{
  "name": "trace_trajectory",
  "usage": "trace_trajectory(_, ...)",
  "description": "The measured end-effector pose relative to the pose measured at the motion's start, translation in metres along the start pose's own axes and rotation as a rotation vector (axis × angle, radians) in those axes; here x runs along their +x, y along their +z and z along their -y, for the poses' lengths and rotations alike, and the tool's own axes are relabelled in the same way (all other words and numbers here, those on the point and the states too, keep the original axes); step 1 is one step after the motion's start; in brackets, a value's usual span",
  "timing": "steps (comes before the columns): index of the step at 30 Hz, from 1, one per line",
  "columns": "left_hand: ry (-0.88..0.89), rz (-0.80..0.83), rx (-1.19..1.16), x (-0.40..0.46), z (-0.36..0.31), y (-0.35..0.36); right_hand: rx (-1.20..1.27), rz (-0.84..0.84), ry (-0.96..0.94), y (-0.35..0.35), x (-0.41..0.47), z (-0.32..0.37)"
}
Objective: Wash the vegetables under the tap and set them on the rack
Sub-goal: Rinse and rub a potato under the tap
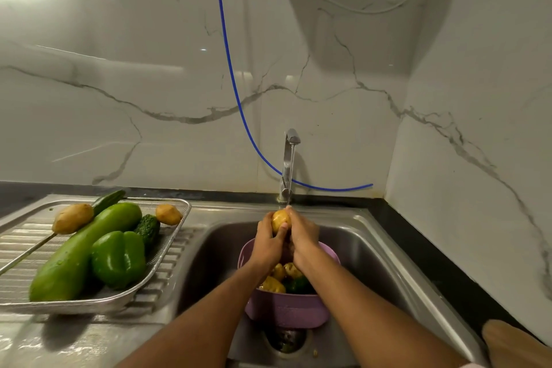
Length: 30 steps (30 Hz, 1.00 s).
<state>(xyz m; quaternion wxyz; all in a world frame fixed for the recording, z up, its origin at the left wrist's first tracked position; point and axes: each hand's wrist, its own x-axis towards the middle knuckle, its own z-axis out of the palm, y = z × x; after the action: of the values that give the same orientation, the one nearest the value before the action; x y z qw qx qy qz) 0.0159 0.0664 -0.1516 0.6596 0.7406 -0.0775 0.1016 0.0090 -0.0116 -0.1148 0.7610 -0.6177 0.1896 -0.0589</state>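
Both the left hand [268, 243] and right hand [303, 236] curl their fingers [282, 229] around a potato [280, 219] under the tap [288, 164], above the sink [388, 251].

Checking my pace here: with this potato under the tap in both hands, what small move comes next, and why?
Probably carry the potato left to the rack: both hands, left hand and right hand, already hold it under the running tap, and washed vegetables lie there.
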Motion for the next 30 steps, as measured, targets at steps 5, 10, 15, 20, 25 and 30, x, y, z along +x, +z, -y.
trace_trajectory(5,-0.011,0.000,0.003,-0.004,-0.001,0.004,0.002,0.112,-0.059,0.002,-0.004,-0.001)
trace_trajectory(10,-0.058,-0.049,-0.019,-0.004,0.003,-0.001,-0.069,0.043,-0.014,0.013,0.000,-0.018)
trace_trajectory(15,-0.129,-0.059,-0.002,-0.003,0.003,-0.010,-0.064,0.083,0.016,0.007,-0.012,-0.008)
trace_trajectory(20,-0.128,0.019,-0.026,-0.004,-0.001,-0.010,-0.081,-0.015,-0.047,0.003,0.004,-0.012)
trace_trajectory(25,-0.105,0.081,0.030,-0.012,-0.010,-0.005,-0.075,-0.115,-0.074,-0.005,0.009,-0.007)
trace_trajectory(30,-0.010,0.035,0.077,-0.011,-0.014,-0.012,-0.118,0.008,-0.089,-0.014,0.008,0.002)
